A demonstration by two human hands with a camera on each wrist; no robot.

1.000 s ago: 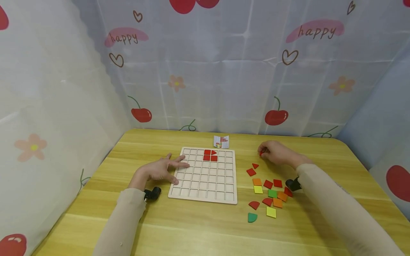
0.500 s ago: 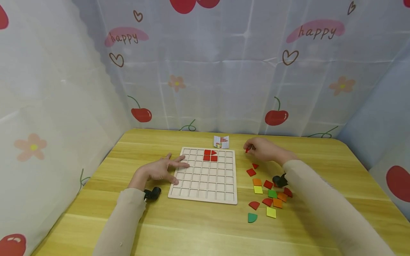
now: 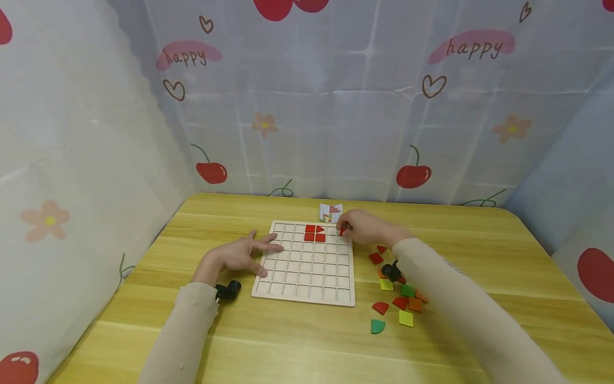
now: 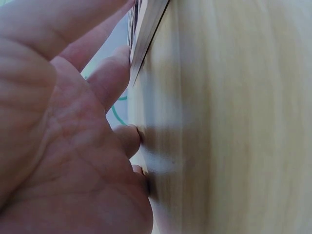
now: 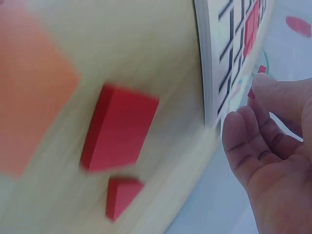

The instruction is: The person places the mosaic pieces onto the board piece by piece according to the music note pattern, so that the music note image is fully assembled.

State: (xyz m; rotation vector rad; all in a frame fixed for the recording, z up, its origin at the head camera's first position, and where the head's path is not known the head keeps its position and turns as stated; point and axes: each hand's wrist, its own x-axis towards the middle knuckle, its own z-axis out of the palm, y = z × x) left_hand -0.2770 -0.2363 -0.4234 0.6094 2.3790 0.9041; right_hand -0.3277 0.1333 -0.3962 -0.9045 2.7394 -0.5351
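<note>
Head view: pinches a small red piece [image 3: 342, 232] between thumb and fingers of the right hand [image 3: 369, 228], at the upper right corner of the wooden board [image 3: 303, 277]. Lies to the right of the four red pieces [image 3: 310, 237] set there, a little apart. Too covered by fingers to tell shape, long axis, or any contact with the wood. Much nearer to the right hand than to the left hand [image 3: 237, 253], spread wide over the board's left edge and holding nothing. See a picture card [image 3: 331, 213] beyond the far edge, and loose coloured pieces [image 3: 386, 285] on the table [image 3: 297, 341] to the right. Read the word "happy" [image 3: 186, 57] two times on the curtain [image 3: 307, 122]; cannot read the small dark marks [image 3: 453, 268] on the right sleeve [image 3: 455, 288].
</note>
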